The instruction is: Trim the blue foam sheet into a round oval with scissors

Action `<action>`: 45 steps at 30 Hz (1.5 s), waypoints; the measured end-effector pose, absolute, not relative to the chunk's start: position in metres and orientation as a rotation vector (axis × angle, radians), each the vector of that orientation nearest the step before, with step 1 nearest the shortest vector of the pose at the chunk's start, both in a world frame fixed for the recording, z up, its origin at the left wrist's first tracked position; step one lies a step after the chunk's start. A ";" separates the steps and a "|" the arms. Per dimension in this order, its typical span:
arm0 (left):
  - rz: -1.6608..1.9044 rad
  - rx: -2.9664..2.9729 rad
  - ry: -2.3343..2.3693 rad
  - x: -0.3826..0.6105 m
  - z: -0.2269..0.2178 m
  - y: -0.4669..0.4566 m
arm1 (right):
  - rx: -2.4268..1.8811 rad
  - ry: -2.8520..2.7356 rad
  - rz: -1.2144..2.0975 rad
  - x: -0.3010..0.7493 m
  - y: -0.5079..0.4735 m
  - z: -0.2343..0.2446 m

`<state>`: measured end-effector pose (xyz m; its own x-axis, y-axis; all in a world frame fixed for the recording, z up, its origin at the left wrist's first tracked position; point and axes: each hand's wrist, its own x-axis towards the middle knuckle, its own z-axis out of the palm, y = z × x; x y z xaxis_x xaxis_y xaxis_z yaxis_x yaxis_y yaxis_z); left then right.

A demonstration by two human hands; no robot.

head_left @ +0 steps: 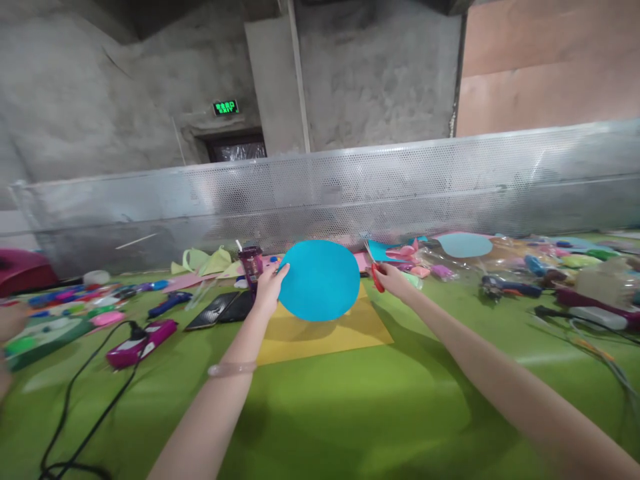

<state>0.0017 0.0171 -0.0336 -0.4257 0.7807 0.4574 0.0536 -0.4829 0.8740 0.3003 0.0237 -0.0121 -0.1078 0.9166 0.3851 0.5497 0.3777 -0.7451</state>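
A blue paper circle point(320, 280) is held up by its left edge in my left hand point(270, 287), the thumb lying over its front. My right hand point(393, 280) grips a pair of scissors with red handles point(377, 277), blades pointing up and away. The scissors stand apart from the circle, to its right. Below the circle a yellow sheet point(325, 337) lies flat on the green table point(320, 413). Blue paper scraps point(384, 251) and pink pieces point(404, 252) lie behind the scissors.
A purple drink cup point(251, 267) with a straw stands left of the circle, near a black phone point(213, 311). A magenta power strip point(143, 344) with a black cord lies left. Glue guns point(510, 288) flank both sides. A perforated metal screen point(350, 187) borders the back. Another person's hand point(13, 323) is far left.
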 end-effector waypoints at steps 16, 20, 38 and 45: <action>1.884 1.373 1.188 0.010 -0.025 0.004 | -0.885 -1.789 0.946 0.294 0.015 -0.008; 1.740 1.415 1.100 0.017 -0.021 -0.003 | -0.753 -1.746 1.061 0.288 0.010 -0.007; 1.112 1.702 0.979 0.030 -0.025 -0.016 | -0.742 -1.173 1.140 0.290 0.032 -0.011; 1.095 1.808 0.958 0.044 -0.028 -0.022 | -0.749 -1.232 1.119 0.266 0.020 -0.026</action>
<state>0.0437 -0.0220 -0.0285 0.3394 0.8860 0.3158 0.1951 -0.3948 0.8978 0.2664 0.0197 -0.0259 -0.0409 0.9400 0.3388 -0.2464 0.3191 -0.9151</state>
